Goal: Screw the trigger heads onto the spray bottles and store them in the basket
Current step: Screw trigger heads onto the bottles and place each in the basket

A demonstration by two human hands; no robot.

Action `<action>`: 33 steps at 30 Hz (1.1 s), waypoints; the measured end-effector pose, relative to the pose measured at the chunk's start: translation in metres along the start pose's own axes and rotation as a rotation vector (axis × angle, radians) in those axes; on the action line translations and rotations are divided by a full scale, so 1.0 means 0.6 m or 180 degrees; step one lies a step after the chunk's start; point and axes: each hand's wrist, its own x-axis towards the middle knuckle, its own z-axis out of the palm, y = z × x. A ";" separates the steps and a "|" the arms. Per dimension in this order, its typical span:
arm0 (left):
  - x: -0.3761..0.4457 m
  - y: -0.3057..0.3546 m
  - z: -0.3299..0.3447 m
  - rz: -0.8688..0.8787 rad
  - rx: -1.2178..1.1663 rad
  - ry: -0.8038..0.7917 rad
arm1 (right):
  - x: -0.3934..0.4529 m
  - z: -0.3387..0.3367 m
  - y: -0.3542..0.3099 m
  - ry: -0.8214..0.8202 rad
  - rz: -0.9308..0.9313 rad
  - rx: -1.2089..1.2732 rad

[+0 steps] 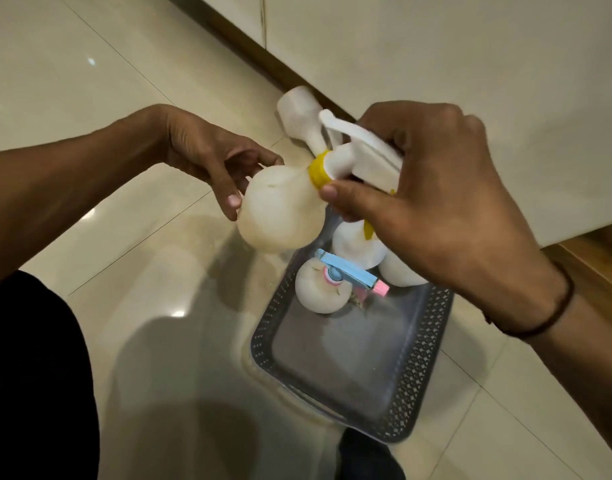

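I hold a round white spray bottle (280, 211) above the floor, tilted, neck pointing right. My left hand (207, 157) touches its body with thumb and fingertips. My right hand (432, 188) grips the white trigger head (360, 154), whose yellow collar (319, 170) sits on the bottle's neck. Below lies a grey perforated basket (415, 379). In its far end stand a white bottle with a blue and pink trigger head (323, 289), a white bottle with a yellow part (358, 247), and a third white bottle (399, 271) partly hidden by my right hand.
Another white bottle (299, 114) lies on the glossy cream tile floor (131, 323) behind the held one, by a wooden plinth (263, 53) under white cabinet fronts. My dark-clothed knee (31, 375) fills the lower left. A thin dark band circles my right wrist.
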 end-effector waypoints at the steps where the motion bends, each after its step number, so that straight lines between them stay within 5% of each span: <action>1: 0.003 0.001 0.002 -0.0100 0.0085 -0.0053 | -0.007 -0.008 -0.012 -0.0125 -0.0112 -0.0180; 5: 0.010 0.006 0.008 -0.0293 0.0319 0.0057 | -0.053 -0.022 -0.044 -0.0701 -0.0213 -0.0456; 14: 0.004 -0.019 -0.013 -0.0620 0.0463 0.1402 | -0.178 0.052 -0.024 -0.1620 -0.0194 -0.1173; 27: 0.012 -0.027 -0.013 -0.0817 0.0574 0.1701 | -0.224 0.101 0.033 -0.1476 0.0127 -0.1728; 33: 0.025 -0.014 -0.009 -0.0643 0.0582 0.1808 | -0.210 0.088 -0.021 -0.0854 -0.0026 -0.1752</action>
